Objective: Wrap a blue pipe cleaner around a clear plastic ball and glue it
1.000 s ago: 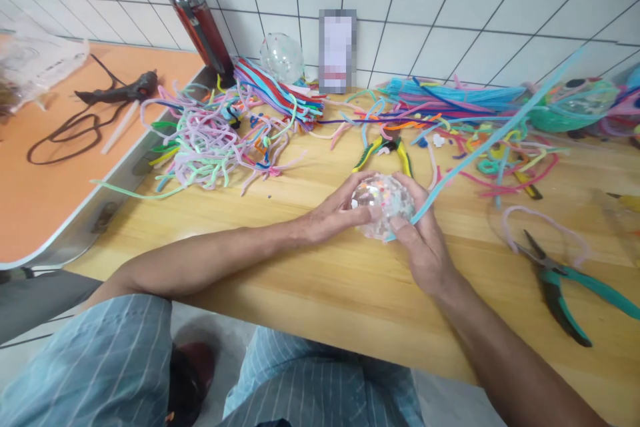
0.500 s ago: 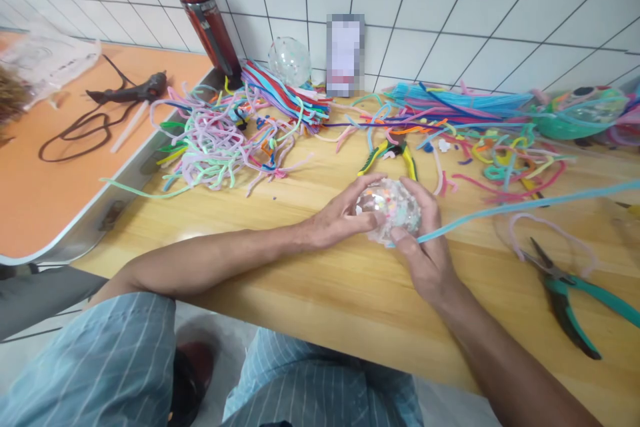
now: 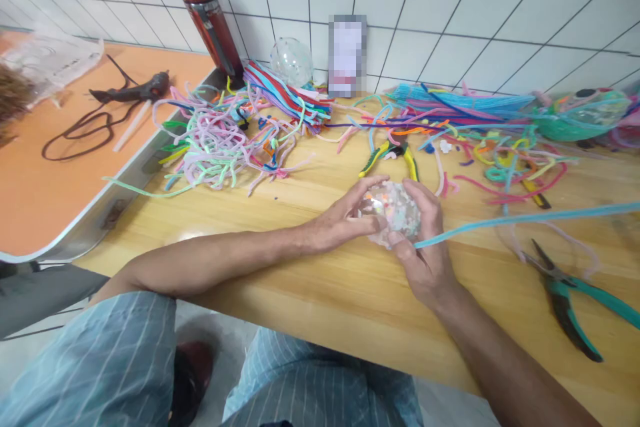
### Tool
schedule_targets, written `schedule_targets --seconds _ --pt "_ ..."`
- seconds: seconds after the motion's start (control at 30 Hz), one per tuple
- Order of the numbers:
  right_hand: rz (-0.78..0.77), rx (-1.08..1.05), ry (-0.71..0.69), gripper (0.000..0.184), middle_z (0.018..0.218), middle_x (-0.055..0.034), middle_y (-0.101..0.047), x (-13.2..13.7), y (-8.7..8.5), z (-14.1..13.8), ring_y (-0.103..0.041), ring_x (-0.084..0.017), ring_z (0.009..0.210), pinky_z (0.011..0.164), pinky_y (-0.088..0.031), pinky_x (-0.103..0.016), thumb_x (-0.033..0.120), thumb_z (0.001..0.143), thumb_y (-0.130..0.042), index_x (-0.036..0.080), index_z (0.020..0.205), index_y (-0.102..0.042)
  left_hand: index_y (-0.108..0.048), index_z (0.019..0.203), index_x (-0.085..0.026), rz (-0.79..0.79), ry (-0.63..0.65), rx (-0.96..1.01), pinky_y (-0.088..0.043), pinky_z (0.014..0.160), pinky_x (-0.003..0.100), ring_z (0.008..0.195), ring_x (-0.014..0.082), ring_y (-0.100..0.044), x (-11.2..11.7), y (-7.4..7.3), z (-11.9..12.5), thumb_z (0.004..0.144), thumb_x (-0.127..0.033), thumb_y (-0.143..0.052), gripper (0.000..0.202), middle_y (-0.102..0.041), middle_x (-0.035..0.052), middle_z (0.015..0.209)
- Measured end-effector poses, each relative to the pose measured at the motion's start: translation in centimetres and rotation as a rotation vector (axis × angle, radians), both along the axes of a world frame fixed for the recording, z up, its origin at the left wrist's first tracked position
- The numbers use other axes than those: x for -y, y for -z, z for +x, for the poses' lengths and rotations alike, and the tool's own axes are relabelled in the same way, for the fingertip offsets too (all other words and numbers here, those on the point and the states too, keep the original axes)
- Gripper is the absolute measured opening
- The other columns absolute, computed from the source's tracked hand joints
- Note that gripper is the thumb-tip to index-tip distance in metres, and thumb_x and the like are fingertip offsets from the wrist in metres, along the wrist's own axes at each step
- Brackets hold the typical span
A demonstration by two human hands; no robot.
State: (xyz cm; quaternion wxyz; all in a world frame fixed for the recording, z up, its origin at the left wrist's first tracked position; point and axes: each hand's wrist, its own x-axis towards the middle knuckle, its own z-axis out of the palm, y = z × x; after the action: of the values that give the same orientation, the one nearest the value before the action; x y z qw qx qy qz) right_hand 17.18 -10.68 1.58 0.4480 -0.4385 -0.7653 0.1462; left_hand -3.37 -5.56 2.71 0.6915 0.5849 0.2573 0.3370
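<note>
Between my two hands, just above the wooden table, is a clear ball (image 3: 400, 209) with colourful confetti-like bits showing in it. My left hand (image 3: 345, 217) wraps its left side, thumb across the front. On the other side my right hand (image 3: 425, 250) has its fingers curled round the ball and its thumb at the lower edge. A light blue pipe cleaner (image 3: 520, 219) runs from under my right hand out to the right; how it meets the ball is hidden. Yellow-and-green handled pliers (image 3: 397, 149) lie just beyond my fingers.
Teal-handled pliers (image 3: 563, 278) lie at the right. Tangled pipe cleaners (image 3: 215, 137) and bundles (image 3: 460, 103) line the back, near another clear ball (image 3: 291, 61), a phone (image 3: 347, 57) and a red flask (image 3: 210, 27). A glue gun (image 3: 133, 88) rests on the orange surface (image 3: 60, 207).
The ball has turned slightly in my hands. The free length of the light blue pipe cleaner has dropped lower at the right. Both hands keep their grip.
</note>
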Motion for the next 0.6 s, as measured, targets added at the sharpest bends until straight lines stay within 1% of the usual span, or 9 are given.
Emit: schedule_targets --seconds 0.1,0.23,0.33,0.47,0.53,0.6 --pt "0.045 0.025 0.003 0.068 0.165 -0.0153 -0.047 -0.11 0.11 -0.01 -0.046 -0.038 0.155 0.123 -0.045 -0.066 0.044 0.106 -0.053 0.029 0.169 -0.033 -0.041 0.159 -0.035 0.004 0.006 0.003 -0.049 0.116 0.050 0.133 0.0307 -0.060 -0.07 0.09 0.03 0.089 -0.047 -0.078 0.081 -0.052 0.0095 0.157" --pt "0.079 0.049 0.011 0.068 0.164 -0.0159 -0.048 -0.12 0.07 -0.06 -0.047 -0.038 0.154 0.123 -0.044 -0.067 0.044 0.106 -0.053 0.028 0.169 -0.033 -0.039 0.162 -0.035 0.027 0.021 -0.009 -0.049 0.117 0.054 0.132 0.0320 -0.060 -0.20 0.30 -0.08 0.086 -0.044 -0.078 0.086 -0.052 0.0102 0.157" --pt "0.077 0.050 0.024 0.069 0.163 -0.0166 -0.048 -0.08 0.03 -0.01 -0.046 -0.038 0.154 0.122 -0.045 -0.066 0.043 0.105 -0.054 0.027 0.168 -0.034 -0.037 0.164 -0.036 0.033 0.032 -0.014 -0.047 0.120 0.057 0.139 0.0349 -0.057 -0.20 0.44 -0.16 0.084 -0.046 -0.079 0.090 -0.048 0.0103 0.163" --pt "0.087 0.075 0.041 0.067 0.164 -0.0181 -0.046 -0.11 0.04 0.06 -0.047 -0.039 0.154 0.121 -0.046 -0.067 0.042 0.105 -0.052 0.026 0.168 -0.034 -0.037 0.165 -0.035 0.045 -0.018 -0.041 -0.040 0.127 0.060 0.152 0.0385 -0.047 -0.08 0.46 0.05 0.086 -0.051 -0.081 0.092 -0.043 0.0110 0.168" --pt "0.096 0.096 0.056 0.071 0.163 -0.0189 -0.046 -0.20 0.12 -0.02 -0.048 -0.039 0.153 0.120 -0.047 -0.068 0.044 0.103 -0.057 0.025 0.167 -0.034 -0.036 0.165 -0.033 0.042 -0.020 -0.062 -0.039 0.128 0.061 0.154 0.0389 -0.045 -0.04 0.39 0.25 0.086 -0.050 -0.081 0.093 -0.042 0.0121 0.169" --pt "0.112 0.114 0.087 0.081 0.160 -0.0194 -0.049 -0.32 0.26 -0.19 -0.050 -0.041 0.150 0.119 -0.048 -0.069 0.047 0.096 -0.068 0.025 0.166 -0.034 -0.034 0.166 -0.031 0.023 -0.007 -0.074 -0.040 0.128 0.061 0.153 0.0388 -0.046 -0.03 0.30 0.41 0.085 -0.048 -0.080 0.095 -0.042 0.0137 0.168"
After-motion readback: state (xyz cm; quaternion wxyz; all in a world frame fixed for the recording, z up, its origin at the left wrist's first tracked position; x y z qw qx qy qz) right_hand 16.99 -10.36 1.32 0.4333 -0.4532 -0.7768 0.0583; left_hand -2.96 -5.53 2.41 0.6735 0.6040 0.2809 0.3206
